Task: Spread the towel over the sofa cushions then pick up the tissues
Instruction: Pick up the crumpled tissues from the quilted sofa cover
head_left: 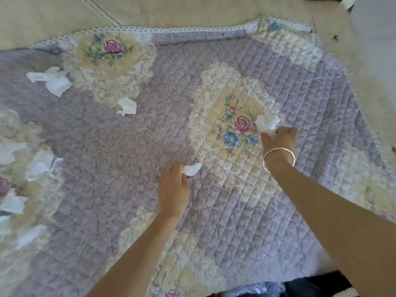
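Crumpled tissues (40, 165) dot the left of the lavender quilted towel (128, 146), which lies spread flat over the cream sofa cushions (53, 16), with a large wad (52, 80) and a small wad (127, 106) further up. At centre the left hand (173, 189) curls its fingers (184, 179) round a small tissue (191, 169), while to the right the right hand (280, 138), a silver bangle (278, 158) at its wrist, pinches a second tissue (267, 123) lying on a rose patch (233, 129). The wads look feather-light, soft and easily torn, so a gentle pinch on any raised crease should lift each.
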`<state>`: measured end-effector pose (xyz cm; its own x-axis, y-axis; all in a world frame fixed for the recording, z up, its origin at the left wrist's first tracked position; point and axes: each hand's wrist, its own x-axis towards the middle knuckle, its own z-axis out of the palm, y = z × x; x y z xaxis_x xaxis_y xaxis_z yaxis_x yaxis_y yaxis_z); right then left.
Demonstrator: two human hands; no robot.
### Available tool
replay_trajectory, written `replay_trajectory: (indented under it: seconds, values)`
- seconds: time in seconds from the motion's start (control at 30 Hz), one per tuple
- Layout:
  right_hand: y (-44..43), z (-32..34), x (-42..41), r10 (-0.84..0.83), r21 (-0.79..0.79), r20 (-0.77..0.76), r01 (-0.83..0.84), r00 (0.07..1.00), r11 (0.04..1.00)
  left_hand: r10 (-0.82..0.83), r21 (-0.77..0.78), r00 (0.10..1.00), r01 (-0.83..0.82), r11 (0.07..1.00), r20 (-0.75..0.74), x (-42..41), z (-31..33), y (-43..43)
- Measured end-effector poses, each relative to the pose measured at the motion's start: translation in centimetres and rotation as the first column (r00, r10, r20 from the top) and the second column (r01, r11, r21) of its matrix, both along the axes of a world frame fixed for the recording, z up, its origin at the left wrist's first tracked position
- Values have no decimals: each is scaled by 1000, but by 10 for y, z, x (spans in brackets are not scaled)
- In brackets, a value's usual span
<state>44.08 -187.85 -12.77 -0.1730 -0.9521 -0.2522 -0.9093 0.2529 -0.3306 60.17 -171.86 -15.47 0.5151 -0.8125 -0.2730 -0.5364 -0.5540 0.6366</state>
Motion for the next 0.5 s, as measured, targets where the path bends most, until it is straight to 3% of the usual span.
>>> replay_trajectory:
  seconds: [0.2,0.33,0.5]
  values:
    - [-26,-19,-4,-10,94,236,-13,972,995,-33,-105,996,24,994,-88,-1,-3,-4]
    - [-31,-26,1,-15,11,210,13,978,1000,-13,-131,994,-2,991,-110,-1,-3,-5]
    - [-18,-23,13,-49,-28,243,58,969,998,9,-111,999,-13,994,-34,19,-2,-13]
